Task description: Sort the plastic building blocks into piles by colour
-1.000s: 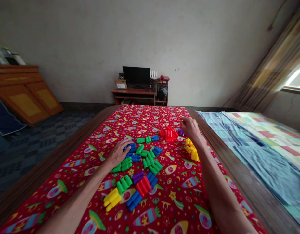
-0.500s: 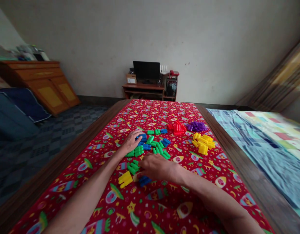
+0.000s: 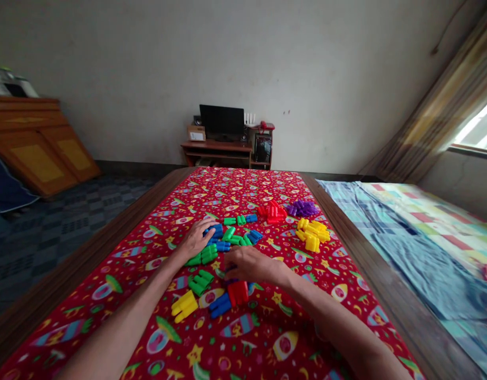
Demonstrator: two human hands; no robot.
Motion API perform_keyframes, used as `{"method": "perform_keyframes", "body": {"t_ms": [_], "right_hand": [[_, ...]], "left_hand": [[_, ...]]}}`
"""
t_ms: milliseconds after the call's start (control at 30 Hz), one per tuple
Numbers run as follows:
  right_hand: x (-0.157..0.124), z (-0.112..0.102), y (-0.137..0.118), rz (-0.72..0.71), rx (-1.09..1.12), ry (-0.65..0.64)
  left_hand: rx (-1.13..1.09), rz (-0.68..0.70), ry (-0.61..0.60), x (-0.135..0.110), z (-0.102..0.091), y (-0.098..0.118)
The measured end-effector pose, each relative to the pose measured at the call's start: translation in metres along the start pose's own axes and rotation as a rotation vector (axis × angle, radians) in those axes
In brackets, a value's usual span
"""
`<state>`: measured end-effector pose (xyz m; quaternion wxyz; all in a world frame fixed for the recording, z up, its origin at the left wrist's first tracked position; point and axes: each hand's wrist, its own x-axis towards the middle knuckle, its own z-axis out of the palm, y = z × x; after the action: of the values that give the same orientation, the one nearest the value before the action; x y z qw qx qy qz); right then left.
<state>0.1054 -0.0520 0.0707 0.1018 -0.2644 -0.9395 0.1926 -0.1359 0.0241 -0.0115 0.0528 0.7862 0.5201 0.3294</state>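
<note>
Plastic toy blocks in several colours lie scattered on a table with a red patterned cloth (image 3: 243,338). My left hand (image 3: 196,240) rests flat on blue and green blocks (image 3: 207,255), fingers spread. My right hand (image 3: 246,264) is curled, palm down, over the middle of the loose pile, just above a red block (image 3: 238,292) and a blue block (image 3: 220,305); what its fingers hold is hidden. A yellow block (image 3: 183,305) lies nearest to me. Sorted heaps sit further off: red (image 3: 271,211), purple (image 3: 302,208) and yellow (image 3: 313,234).
A bed with a blue and patchwork sheet (image 3: 421,237) runs along the table's right side. A small desk with a monitor (image 3: 222,122) stands against the far wall. A wooden cabinet (image 3: 37,142) leans at the left. Curtains (image 3: 437,116) hang at the right.
My right hand left the purple heap at the far right and came back to the loose pile near me. My left hand stayed on the blue and green blocks.
</note>
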Motion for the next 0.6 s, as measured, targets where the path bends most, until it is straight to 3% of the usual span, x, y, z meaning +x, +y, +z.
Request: {"method": "perform_keyframes", "body": {"t_ms": [67, 200, 333, 400, 467, 600], "right_hand": [[-0.003, -0.017, 0.008, 0.02, 0.085, 0.066], [-0.025, -0.066, 0.046, 0.196, 0.019, 0.472], [-0.068, -0.105, 0.118, 0.593, -0.136, 0.714], [-0.09, -0.115, 0.155, 0.797, -0.207, 0.707], [-0.107, -0.12, 0.184, 0.937, -0.27, 0.541], [-0.119, -0.125, 0.212, 0.948, -0.286, 0.337]], "left_hand": [[0.005, 0.0, 0.007, 0.0, 0.0, -0.001], [0.01, 0.008, -0.004, 0.0, 0.0, -0.003], [-0.011, 0.011, 0.016, -0.001, 0.001, -0.004], [-0.021, 0.013, 0.024, -0.001, 0.002, -0.004], [-0.026, 0.019, 0.02, -0.002, 0.001, -0.005], [-0.023, 0.014, 0.025, -0.003, 0.001, -0.004]]}}
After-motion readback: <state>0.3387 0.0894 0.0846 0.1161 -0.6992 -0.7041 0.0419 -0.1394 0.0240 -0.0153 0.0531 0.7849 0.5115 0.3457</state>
